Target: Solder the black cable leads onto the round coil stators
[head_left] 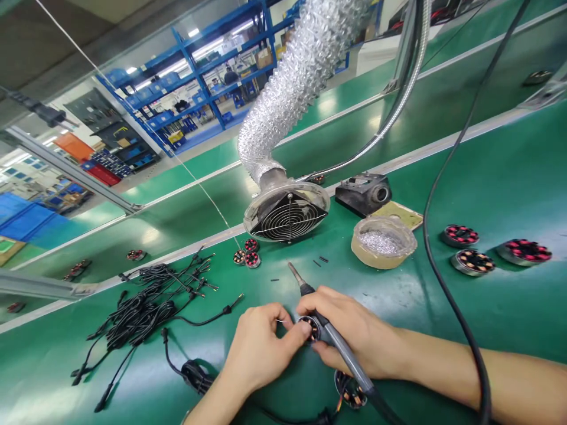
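Note:
A small round motor stator [312,328] with copper windings sits between my two hands above the green bench. My left hand [261,342] has its thumb on the stator's face, and a thin bright wire shows beside its curled index finger. My right hand [354,330] holds a grey soldering iron [348,354] with its tip pointing up and left, while its fingers also grip the stator's right side. Just below my right hand, another stator [352,392] with coloured leads lies on the bench, partly covered by the iron.
A round fume extractor [287,215] hangs ahead on a silver duct. Right of it are an iron stand [365,193], a tub of metal bits [383,242] and several stators. Black cables [142,313] lie left. The iron's cord [443,283] crosses the right side.

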### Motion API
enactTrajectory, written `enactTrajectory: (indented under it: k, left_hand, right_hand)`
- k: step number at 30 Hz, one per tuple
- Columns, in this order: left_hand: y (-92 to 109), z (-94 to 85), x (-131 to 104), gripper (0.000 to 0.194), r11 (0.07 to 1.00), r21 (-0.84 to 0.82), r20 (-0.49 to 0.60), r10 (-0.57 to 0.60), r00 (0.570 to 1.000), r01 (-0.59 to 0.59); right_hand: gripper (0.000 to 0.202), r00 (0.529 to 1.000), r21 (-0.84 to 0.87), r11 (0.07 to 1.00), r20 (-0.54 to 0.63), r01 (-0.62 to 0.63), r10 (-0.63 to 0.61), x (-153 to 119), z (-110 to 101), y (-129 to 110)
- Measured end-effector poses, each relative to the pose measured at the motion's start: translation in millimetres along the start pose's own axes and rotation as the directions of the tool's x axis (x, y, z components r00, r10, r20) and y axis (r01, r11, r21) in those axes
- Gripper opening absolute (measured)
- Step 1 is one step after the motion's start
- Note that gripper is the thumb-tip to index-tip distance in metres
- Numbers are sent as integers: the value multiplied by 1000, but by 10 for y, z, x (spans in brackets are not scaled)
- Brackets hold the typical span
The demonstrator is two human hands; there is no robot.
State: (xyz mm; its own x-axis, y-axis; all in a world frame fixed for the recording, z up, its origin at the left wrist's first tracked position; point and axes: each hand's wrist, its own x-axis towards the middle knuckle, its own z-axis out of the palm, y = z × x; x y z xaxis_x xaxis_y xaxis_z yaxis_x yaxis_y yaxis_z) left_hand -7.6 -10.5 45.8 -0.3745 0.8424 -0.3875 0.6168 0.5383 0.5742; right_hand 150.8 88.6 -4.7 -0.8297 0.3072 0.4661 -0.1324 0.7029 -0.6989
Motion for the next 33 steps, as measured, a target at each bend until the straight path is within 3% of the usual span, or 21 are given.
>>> enactTrajectory:
  k: [2, 4, 11, 17, 20, 24, 28, 33]
  left_hand:
    - [28, 32, 7, 26, 999, 48, 1, 15, 1000, -15]
    - [-4, 45, 22, 23, 1000, -13, 22, 13, 1000, -13]
    - [-130, -25, 55, 16, 929, -347, 303, -16, 953, 126]
    - [-55, -97, 77, 21, 835, -530, 298, 16, 954, 151]
    - [-46, -113, 109, 29, 882, -461, 199, -1, 980, 95]
    - [-40, -64, 144, 40, 982, -185, 97, -11, 995, 29]
    - [-61, -29, 140, 32, 994, -91, 162, -39, 986, 54]
    - [-127, -51, 119, 25, 964, -252, 311, -3, 950, 86]
  right_hand:
    - [46, 1000, -3, 1000, -5, 2, -2, 7, -2, -2]
    - [45, 1000, 1, 1000, 5, 4, -4, 8, -2, 1]
    - [44, 997, 30, 998, 69, -47, 44, -9, -7, 28]
    - [46, 996, 42, 997, 66, -61, 58, -13, -4, 42]
    - [49, 994, 35, 997, 89, -63, 59, -20, -14, 38]
    - [57, 997, 43, 998, 70, -43, 39, -27, -9, 38]
    - [47, 997, 59, 998, 72, -34, 29, -15, -5, 39]
    - [42, 995, 60, 997, 94, -43, 37, 8, -34, 21]
